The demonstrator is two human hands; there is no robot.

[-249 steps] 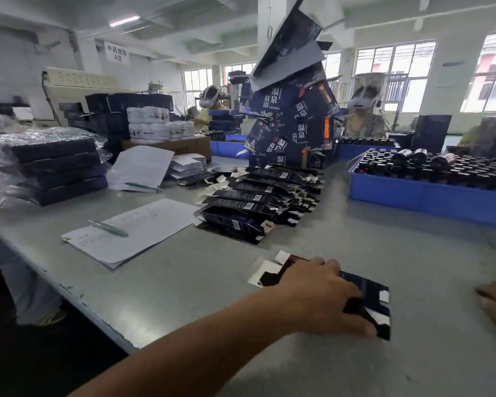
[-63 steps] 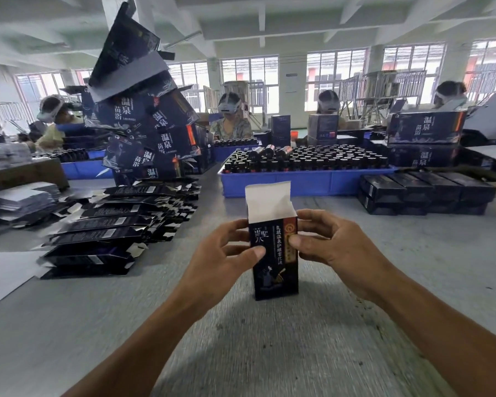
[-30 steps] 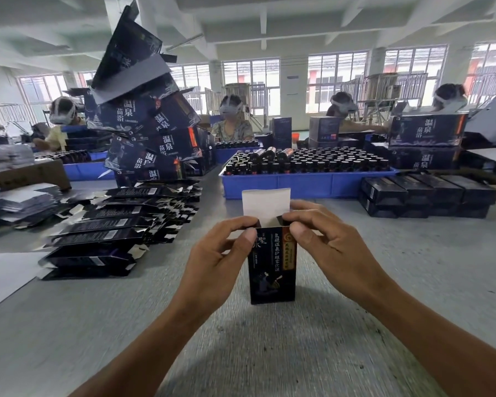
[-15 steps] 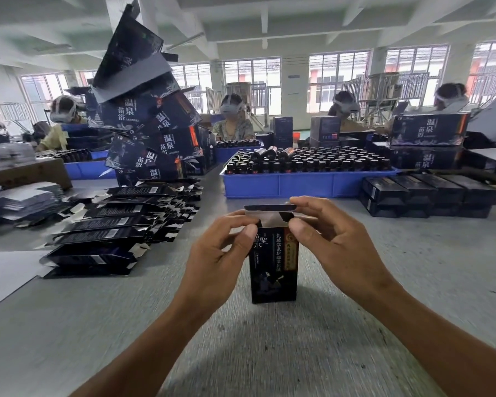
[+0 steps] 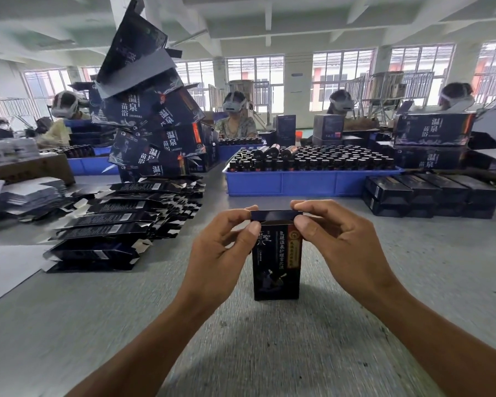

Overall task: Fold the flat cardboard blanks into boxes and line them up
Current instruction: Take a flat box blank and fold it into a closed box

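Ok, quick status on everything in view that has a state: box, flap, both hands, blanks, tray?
Box: upright on the table, erected.
Top flap: folded over, not yet tucked flush.
Left hand: pinches the flap's left end.
Right hand: pinches the flap's right end.
Flat blanks: stacked, unfolded.
Blue tray: full of bottles.

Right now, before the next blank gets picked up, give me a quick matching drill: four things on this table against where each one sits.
Things:
1. upright box
2. stack of flat blanks
3. blue tray of bottles
4. finished dark boxes

Places:
A. far right, beside the blue tray
B. left of the hands, fanned in layers
C. centre, pinched at the top flap by the left hand and right hand
D. behind the upright box, across the table

Pairs: 1-C, 2-B, 3-D, 4-A
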